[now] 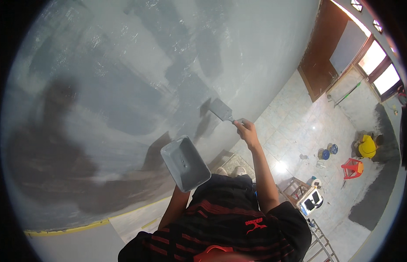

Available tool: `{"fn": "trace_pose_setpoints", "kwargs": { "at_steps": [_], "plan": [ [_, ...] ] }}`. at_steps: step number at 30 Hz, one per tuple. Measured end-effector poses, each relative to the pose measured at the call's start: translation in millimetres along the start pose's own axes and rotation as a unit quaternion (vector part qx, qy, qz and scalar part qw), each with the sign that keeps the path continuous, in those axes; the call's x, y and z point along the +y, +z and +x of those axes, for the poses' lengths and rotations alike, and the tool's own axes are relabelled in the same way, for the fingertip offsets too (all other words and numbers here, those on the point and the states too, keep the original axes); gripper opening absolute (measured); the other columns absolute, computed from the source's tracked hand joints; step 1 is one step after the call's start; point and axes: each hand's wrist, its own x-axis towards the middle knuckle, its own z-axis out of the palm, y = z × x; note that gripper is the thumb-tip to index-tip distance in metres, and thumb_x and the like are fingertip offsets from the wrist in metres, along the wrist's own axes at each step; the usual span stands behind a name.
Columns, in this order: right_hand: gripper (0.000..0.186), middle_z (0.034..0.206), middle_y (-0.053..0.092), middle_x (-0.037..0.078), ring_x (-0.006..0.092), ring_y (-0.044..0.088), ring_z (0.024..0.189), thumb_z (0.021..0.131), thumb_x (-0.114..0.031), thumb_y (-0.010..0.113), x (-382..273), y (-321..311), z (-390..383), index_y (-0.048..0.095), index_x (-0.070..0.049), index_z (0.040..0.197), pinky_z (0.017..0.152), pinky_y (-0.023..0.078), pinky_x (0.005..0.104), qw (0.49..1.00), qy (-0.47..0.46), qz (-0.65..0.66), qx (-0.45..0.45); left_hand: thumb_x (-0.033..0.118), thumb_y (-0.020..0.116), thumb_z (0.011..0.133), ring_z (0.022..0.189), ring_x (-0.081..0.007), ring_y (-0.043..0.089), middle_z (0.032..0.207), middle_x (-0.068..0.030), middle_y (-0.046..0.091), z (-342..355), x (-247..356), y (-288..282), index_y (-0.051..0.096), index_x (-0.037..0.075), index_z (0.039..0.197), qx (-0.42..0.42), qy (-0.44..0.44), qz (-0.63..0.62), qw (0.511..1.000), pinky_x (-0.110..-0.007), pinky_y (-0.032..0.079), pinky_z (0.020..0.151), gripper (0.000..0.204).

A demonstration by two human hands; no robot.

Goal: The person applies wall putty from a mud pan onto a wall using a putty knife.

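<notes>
My right hand is closed round the handle of a wide, grey-coated paintbrush. The brush is close to a grey, patchily painted wall and casts a shadow on it; whether it touches, I cannot tell. Left of it, my left hand holds up a rectangular grey tray with grey paint coating its inside; the fingers are hidden beneath. My feet show past my dark shirt, on a raised light-coloured surface.
Below right, a tiled floor holds blue cans, a yellow object, a red stool and a wooden stand with a white container. A metal ladder lies lower right. A brown door and windows are at upper right.
</notes>
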Motion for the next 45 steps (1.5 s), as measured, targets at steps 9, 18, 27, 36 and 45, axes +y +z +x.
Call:
{"fn": "trace_pose_setpoints", "kwargs": {
  "at_steps": [9,18,27,36,45],
  "plan": [
    [0.035,0.064,0.054,0.000,0.0083,0.046,0.059,0.100,-0.036,0.072,5.4,44.8,39.0,0.072,-0.002,0.093,0.055,0.037,0.0298,0.993,-0.080,-0.083,0.004,0.047,0.057,0.105,0.135,-0.0386,0.053,0.151,-0.0148,0.049,13.7,1.6,3.3,0.026,0.015,0.166,-0.031,-0.032,-0.049,0.998,-0.066,0.040,0.114,0.075],
    [0.042,0.063,0.056,0.003,0.0101,0.051,0.062,0.100,-0.041,0.070,47.4,21.8,16.0,0.080,-0.001,0.100,0.057,0.041,0.0322,0.982,-0.049,-0.172,0.063,0.045,0.056,0.106,0.131,-0.0397,0.056,0.147,-0.0153,0.052,9.7,-7.3,2.9,0.030,0.013,0.164,0.002,-0.005,-0.027,1.000,-0.065,0.043,0.112,0.072],
    [0.044,0.059,0.046,0.005,0.0131,0.041,0.058,0.100,-0.041,0.071,-33.4,75.4,22.3,0.075,0.003,0.097,0.054,0.038,0.0356,0.976,-0.156,-0.138,0.068,0.041,0.057,0.106,0.131,-0.0400,0.055,0.144,-0.0174,0.053,18.9,-5.5,0.3,0.028,0.012,0.165,-0.002,0.001,-0.015,1.000,-0.064,0.046,0.109,0.072],
    [0.043,0.069,0.067,0.016,0.0185,0.061,0.064,0.097,-0.044,0.072,24.0,14.1,34.9,0.080,-0.003,0.105,0.064,0.049,0.0369,0.962,-0.116,-0.235,0.080,0.042,0.057,0.106,0.127,-0.0397,0.056,0.142,-0.0174,0.054,25.8,-5.5,-5.1,0.025,0.013,0.166,-0.002,0.025,0.009,1.000,-0.062,0.047,0.108,0.074],
    [0.040,0.062,0.046,0.000,0.0088,0.039,0.061,0.102,-0.036,0.071,-60.8,84.1,11.0,0.075,0.004,0.102,0.055,0.036,0.0313,0.975,-0.202,-0.086,0.023,0.042,0.054,0.107,0.135,-0.0392,0.048,0.150,-0.0167,0.045,27.9,6.7,3.2,0.023,0.012,0.167,-0.065,0.002,-0.069,0.996,-0.068,0.039,0.115,0.074]
  ]
}}
